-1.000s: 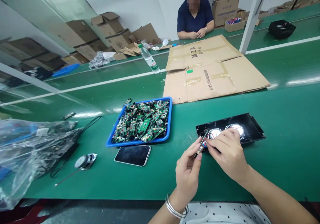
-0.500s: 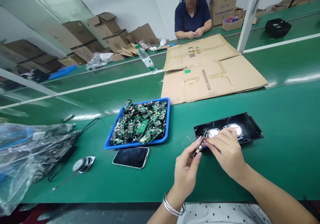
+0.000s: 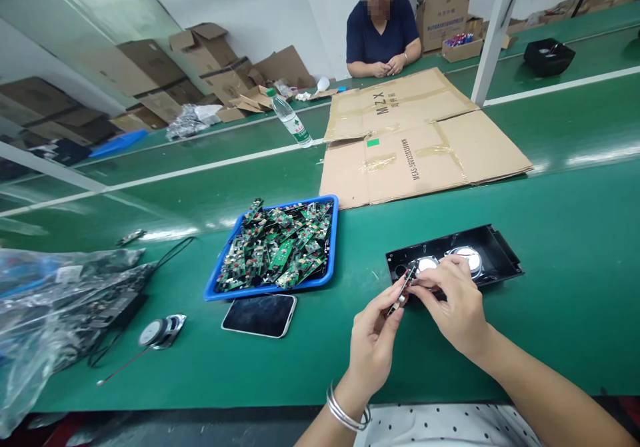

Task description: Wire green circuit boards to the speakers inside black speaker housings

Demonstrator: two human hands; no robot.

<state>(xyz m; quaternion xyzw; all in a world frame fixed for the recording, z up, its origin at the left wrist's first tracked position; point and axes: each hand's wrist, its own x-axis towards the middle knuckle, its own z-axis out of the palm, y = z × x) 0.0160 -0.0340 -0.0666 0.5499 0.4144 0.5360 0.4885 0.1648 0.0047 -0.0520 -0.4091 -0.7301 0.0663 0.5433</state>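
Observation:
Between its thumb and fingers, my left hand (image 3: 373, 344) holds a small circuit board (image 3: 401, 294), tilted on edge. My right hand (image 3: 455, 300) has its thumb and index finger pinched at the board's upper right side; what they grip is too small to make out. Just behind both hands lies a black plastic housing (image 3: 500, 260) with two round silver speakers (image 3: 468, 260) in it, partly covered by my right fingers. To the left, a blue tray (image 3: 334, 234) is heaped with green circuit boards (image 3: 281, 254).
A phone (image 3: 260, 315) lies before the tray, a loose speaker (image 3: 154, 332) and plastic-bagged parts (image 3: 75, 300) farther left. Flattened cardboard (image 3: 420, 147) and a bottle (image 3: 293, 120) are behind. A person (image 3: 383, 30) sits across the table.
My right fingers have shifted slightly at the board, and the board has turned a little in my left hand. The whole view has moved slightly.

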